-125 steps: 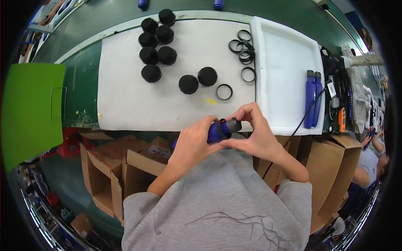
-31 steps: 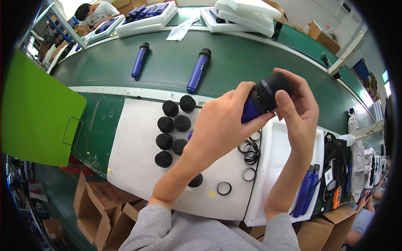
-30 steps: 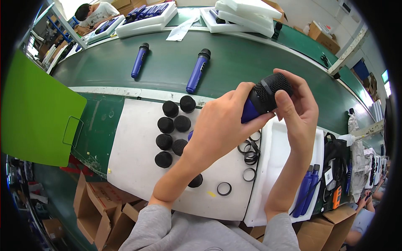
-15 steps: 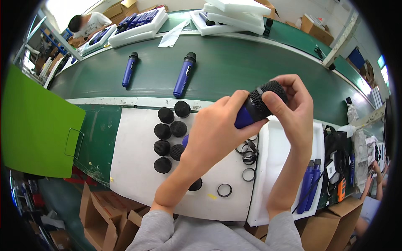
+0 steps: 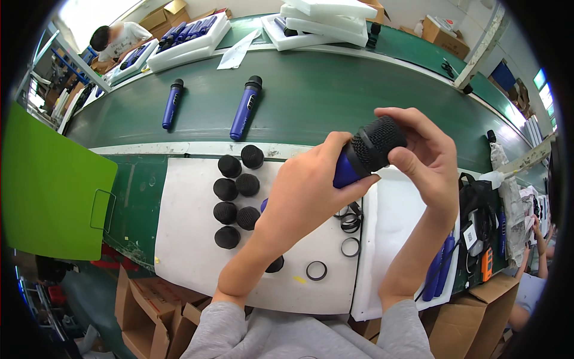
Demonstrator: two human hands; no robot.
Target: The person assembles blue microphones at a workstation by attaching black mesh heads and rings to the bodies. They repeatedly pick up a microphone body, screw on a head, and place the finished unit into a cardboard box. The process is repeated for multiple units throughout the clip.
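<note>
My left hand (image 5: 305, 191) is closed around the blue body of a microphone (image 5: 372, 146), held tilted with its black mesh head up and to the right. Around that head, my right hand (image 5: 427, 158) curves with thumb and fingers apart; the thumb is just beside the mesh, and whether a fingertip still touches cannot be made out. Below my left hand, several black mesh microphone heads (image 5: 247, 185) stand in rows on a white board (image 5: 185, 239). Black rings (image 5: 316, 270) lie on the board's right part, some partly hidden by my left hand.
Two blue microphones (image 5: 246, 109) lie on the green belt (image 5: 311, 90) ahead. A white foam tray (image 5: 382, 251) holding blue microphone bodies (image 5: 439, 269) is at right. At left stands a green panel (image 5: 57, 185); cardboard boxes (image 5: 158, 311) are below. A person (image 5: 119, 42) sits far left.
My right thumb has come off the mesh head and the right fingers have opened. The view has shifted slightly, and the belt microphones appear farther left relative to the board.
</note>
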